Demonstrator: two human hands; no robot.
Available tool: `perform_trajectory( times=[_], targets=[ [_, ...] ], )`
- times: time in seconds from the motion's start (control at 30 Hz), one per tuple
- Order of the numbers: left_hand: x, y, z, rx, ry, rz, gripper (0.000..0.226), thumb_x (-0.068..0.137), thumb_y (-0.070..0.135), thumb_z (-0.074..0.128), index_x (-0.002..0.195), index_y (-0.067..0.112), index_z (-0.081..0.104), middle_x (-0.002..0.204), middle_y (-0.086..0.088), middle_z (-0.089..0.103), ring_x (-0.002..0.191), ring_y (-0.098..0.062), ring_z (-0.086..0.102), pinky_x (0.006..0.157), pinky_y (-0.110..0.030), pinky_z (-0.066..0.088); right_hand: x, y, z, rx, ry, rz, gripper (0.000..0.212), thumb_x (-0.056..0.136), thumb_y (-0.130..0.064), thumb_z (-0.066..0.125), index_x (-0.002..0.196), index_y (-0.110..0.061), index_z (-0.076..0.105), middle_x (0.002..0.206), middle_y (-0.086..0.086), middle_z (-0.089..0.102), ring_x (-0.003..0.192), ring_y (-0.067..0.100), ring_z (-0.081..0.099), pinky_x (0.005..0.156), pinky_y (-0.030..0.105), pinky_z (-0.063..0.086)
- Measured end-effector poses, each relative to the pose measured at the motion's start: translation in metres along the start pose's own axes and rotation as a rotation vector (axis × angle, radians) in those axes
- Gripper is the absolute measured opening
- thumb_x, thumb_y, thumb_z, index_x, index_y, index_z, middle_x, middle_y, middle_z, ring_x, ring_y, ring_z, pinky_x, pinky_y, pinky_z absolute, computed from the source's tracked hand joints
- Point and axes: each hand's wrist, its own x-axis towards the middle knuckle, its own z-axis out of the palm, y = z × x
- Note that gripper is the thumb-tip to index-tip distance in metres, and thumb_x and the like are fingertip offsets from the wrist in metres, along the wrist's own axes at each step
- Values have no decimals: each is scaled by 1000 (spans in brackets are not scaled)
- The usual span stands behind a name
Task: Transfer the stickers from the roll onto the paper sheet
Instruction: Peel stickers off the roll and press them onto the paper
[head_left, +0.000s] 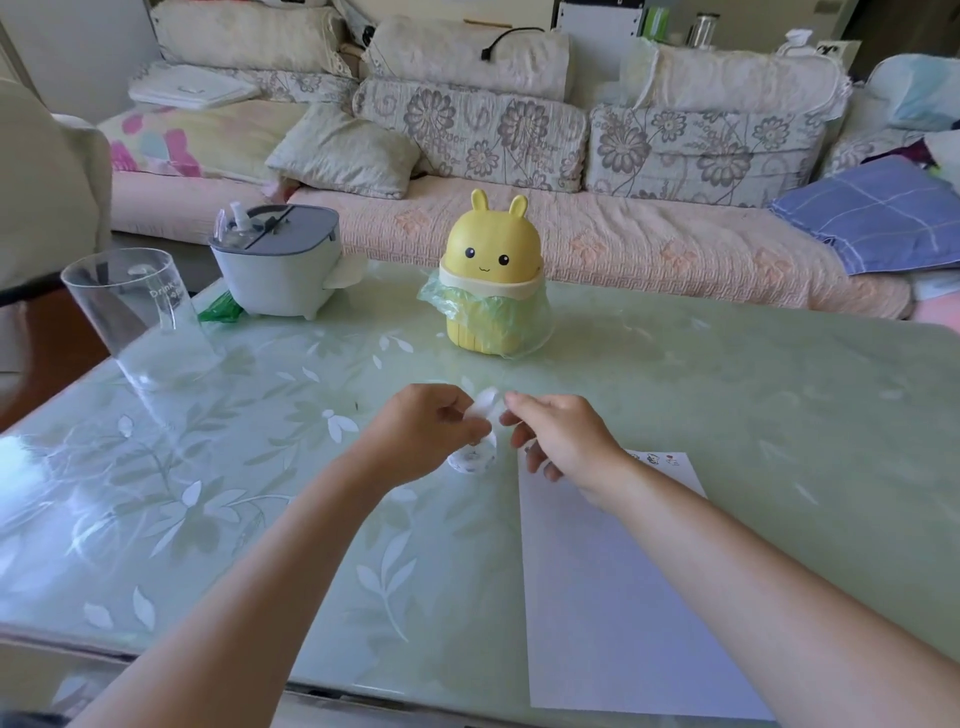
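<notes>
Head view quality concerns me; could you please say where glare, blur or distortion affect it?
Head view: glare whitens the table at left; the sticker strip between the left hand and right hand is blurred; wide-angle distortion tilts the glass and bows the table's near edge.

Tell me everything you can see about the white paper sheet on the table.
The paper sheet is a plain white rectangle, thin and unfolded, lying flat on the pale green table near its front edge. A few small stickers sit in a row along its far edge. The right hand and forearm cross above its far left part and hide that corner; whether they touch it is unclear.
</notes>
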Motion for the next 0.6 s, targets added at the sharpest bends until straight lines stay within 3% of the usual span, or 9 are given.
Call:
perform_trajectory(
  times=[0.1, 0.27, 0.43, 0.6],
  targets=[
    [-3, 6, -6, -175, -57, -65, 21, 77, 36, 80, 76, 18, 68, 69, 4, 70, 58, -7, 54, 60, -22, 45, 0, -7, -3, 108, -48, 35, 35, 90, -47, 66, 85, -14, 75, 73, -1, 67, 54, 20, 52, 46, 26, 34],
    [-10, 15, -10, -364, -127, -79, 27, 84, 38, 73, 81, 11, 70, 72, 7, 72, 57, -6, 56, 53, -9, 43, 1, -8, -5, 206, -117, 36, 12, 90, -25, 72, 92, -13, 74, 82, 2, 70, 56, 17, 55, 48, 27, 38],
    [-11, 17, -6, -526, -108, -223, 19, 88, 31, 70, 78, 15, 68, 76, 4, 71, 58, -9, 57, 52, -17, 39, 0, -8, -4, 204, -79, -15, 14, 93, -25, 66, 97, -12, 70, 81, 3, 70, 55, 18, 55, 49, 29, 39],
    [-7, 17, 1, -532, -8, -327, 30, 83, 37, 73, 89, 7, 73, 71, 7, 70, 56, -11, 55, 51, -20, 39, -6, -8, 0, 108, -153, -131, 25, 90, -19, 72, 109, -19, 55, 85, 3, 73, 62, 22, 66, 54, 32, 49]
  ],
)
